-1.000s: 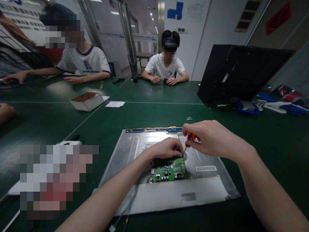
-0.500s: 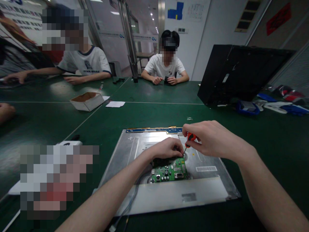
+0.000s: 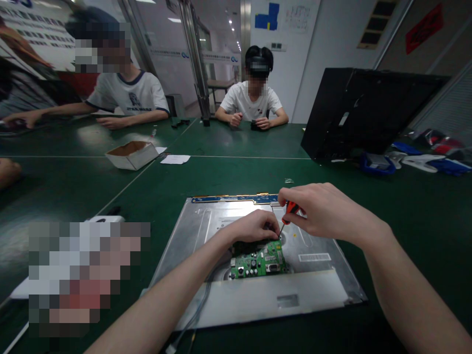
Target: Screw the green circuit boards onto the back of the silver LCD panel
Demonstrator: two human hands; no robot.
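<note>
A flat metal display panel point(image 3: 317, 246) lies on the table in front of me, with a green circuit board point(image 3: 258, 261) on its middle. My right hand point(image 3: 309, 209) is closed around the red and black handle of a screwdriver point(image 3: 291, 210). The screwdriver's shaft slants down to the far right corner of the board. Close to its tip, my left hand point(image 3: 260, 226) has its fingers curled and pressed together at the board's far edge; what they hold, if anything, is hidden. A narrow blue circuit strip point(image 3: 228, 199) runs along the panel's far edge.
Grey cables point(image 3: 197, 314) trail off the panel's near left edge. A white open box point(image 3: 132, 156) and paper point(image 3: 175, 160) lie farther left. A black monitor housing point(image 3: 365, 113) stands at the back right, beside gloves point(image 3: 424, 162). Two people sit across the green table point(image 3: 236, 172).
The screwdriver handle has turned slightly in my right hand; its tip stays at the board's corner. My left hand has barely moved. The person opposite has moved one hand away from the other.
</note>
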